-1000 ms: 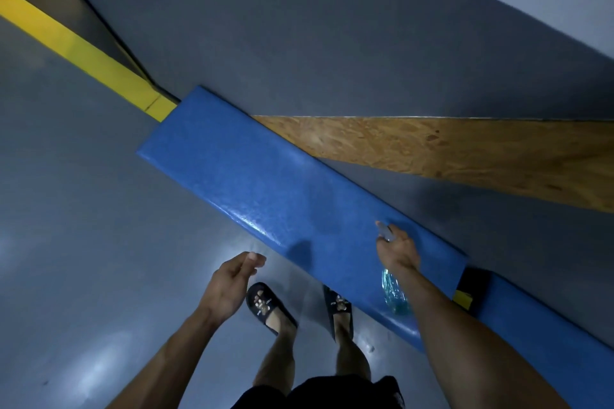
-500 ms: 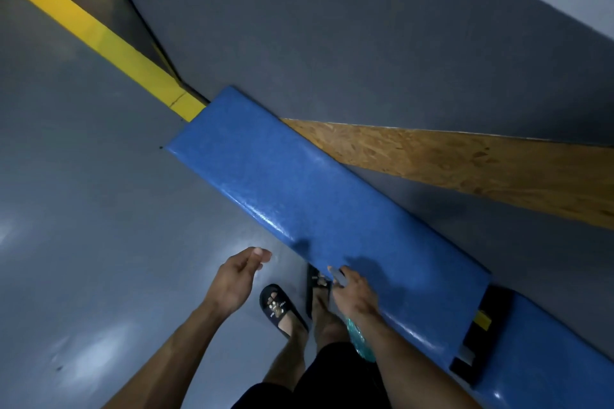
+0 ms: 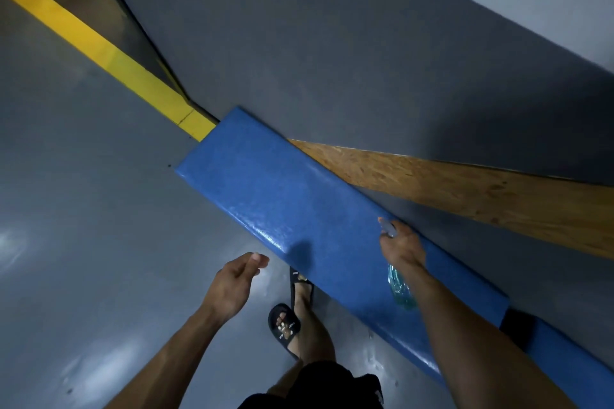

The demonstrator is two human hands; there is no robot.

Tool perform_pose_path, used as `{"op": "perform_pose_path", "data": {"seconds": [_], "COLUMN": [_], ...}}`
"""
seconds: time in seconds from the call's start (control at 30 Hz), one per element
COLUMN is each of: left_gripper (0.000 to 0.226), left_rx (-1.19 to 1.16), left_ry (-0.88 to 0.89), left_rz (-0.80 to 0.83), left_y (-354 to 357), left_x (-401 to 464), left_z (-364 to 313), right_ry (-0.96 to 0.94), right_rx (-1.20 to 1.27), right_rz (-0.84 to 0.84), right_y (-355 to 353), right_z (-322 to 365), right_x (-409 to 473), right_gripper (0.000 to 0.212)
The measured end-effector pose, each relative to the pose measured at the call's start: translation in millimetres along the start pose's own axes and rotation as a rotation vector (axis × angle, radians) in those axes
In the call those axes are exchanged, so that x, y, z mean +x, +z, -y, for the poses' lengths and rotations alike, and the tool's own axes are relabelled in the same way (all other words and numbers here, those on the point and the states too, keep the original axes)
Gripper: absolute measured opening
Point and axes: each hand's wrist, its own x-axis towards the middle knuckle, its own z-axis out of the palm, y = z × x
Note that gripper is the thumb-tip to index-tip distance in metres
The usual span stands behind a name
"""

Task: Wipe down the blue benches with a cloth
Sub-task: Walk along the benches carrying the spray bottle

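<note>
Gripping a half-hidden spray bottle (image 3: 400,289), right hand (image 3: 402,244), blue bench (image 3: 282,206)

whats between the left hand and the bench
In the head view, only bare grey floor separates the empty left hand from the blue bench; the hand hovers just off its front edge.

blue bench (image 3: 282,206) on grey floor (image 3: 99,209), w/ yellow stripe (image 3: 109,56), sandalled feet (image 3: 284,325)

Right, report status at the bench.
Left hand open, empty, over floor. Right hand gripping spray bottle above blue bench. No cloth in sight. Nothing on the bench top.
</note>
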Motion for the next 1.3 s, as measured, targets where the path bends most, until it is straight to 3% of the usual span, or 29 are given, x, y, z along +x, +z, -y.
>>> {"op": "perform_pose_path", "data": {"seconds": [0.13,0.27,0.53,0.63,0.8,0.93,1.13,1.3], "left_gripper": [0.043,0.042,0.041,0.042,0.034,0.036,0.036,0.043], "left_rx": [0.011,0.038,-0.011,-0.021,-0.034,-0.014,-0.062,-0.075], "left_ry": [-0.001,-0.020,-0.029,-0.038,-0.043,-0.046,-0.042,-0.045], "left_rz": [0.000,-0.018,-0.086,-0.100,-0.103,-0.079,-0.022,0.004], "left_y": [-13,-23,-48,-57,-77,-95,-137,-184], "left_x": [21,41,66,70,80,90,113,130], "left_z": [-10,-18,-29,-28,-27,-25,-20,-21], "right_ry": [-0.068,-0.167,-0.267,-0.184,-0.100,-0.043,-0.036,-0.155], "right_rx": [0.010,0.017,-0.133,-0.075,0.102,0.094,-0.015,0.105], "right_rz": [0.054,0.212,0.382,0.340,0.175,0.054,0.027,0.093], "right_y": [14,47,97,87,51,28,41,86], "right_z": [21,44,86,100,126,146,174,209], "right_x": [2,-20,-40,-22,26,56,46,-8], "right_gripper": [0.018,0.005,0.021,0.021,0.000,0.006,0.011,0.007]}}
